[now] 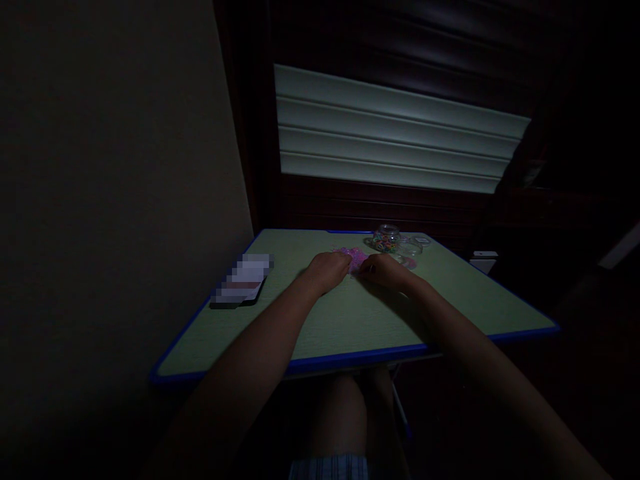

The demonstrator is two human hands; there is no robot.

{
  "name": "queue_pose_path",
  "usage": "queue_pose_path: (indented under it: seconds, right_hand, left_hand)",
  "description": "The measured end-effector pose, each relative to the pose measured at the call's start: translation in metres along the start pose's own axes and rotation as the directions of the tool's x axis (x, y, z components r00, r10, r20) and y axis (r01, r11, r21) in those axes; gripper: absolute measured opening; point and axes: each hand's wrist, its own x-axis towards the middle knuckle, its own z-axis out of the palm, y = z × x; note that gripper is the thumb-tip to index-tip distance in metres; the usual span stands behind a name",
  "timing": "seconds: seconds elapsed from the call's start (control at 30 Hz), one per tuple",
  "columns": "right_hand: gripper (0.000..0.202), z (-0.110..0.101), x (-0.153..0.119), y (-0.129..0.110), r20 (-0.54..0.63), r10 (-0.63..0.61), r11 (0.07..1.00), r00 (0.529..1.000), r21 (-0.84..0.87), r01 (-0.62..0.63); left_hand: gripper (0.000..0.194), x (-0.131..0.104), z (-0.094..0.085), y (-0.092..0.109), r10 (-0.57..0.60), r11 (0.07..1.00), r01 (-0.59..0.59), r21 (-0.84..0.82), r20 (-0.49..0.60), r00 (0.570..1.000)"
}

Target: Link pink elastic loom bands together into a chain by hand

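A loose pile of small pink and purple pieces [356, 257], perhaps little rubber bands, lies on the light green table [330, 327]. My left hand [330, 269] rests at the pile's left side, fingers curled in against it. From the right, my right hand [384, 271] reaches to the pile's near edge with its fingertips pinched together. Whatever either hand grips is too small and dark to make out. Just behind my right hand stands a clear round jar [387, 238] holding many-coloured small rings. Beside it is a clear container [410, 249] with something pinkish at its bottom.
A flat clear lid or dish [421, 241] lies near the table's far right corner. On the left edge rests a blurred flat device or card [244, 280]. The table has a blue rim [360, 361]. A wall [125, 167] rises on the left and a slatted panel [390, 133] behind.
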Motion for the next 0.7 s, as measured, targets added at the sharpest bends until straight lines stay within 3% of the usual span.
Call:
queue_pose_path:
  seconds: [0.43,0.7]
  right_hand:
    - [0.022,-0.0033,0.0007,0.0013,-0.122,0.087,0.996,0.989,0.028,-0.084]
    - [0.018,-0.0064,0.0027,0.0024,-0.334,0.203,0.979,0.920,0.048,-0.198]
  left_hand:
    - [0.026,0.0003,-0.0035,0.0026,-0.009,0.999,0.008,-0.037,-0.014,1.000]
    - [0.027,0.0004,-0.0028,0.0019,-0.017,0.997,0.013,-0.070,-0.061,0.998]
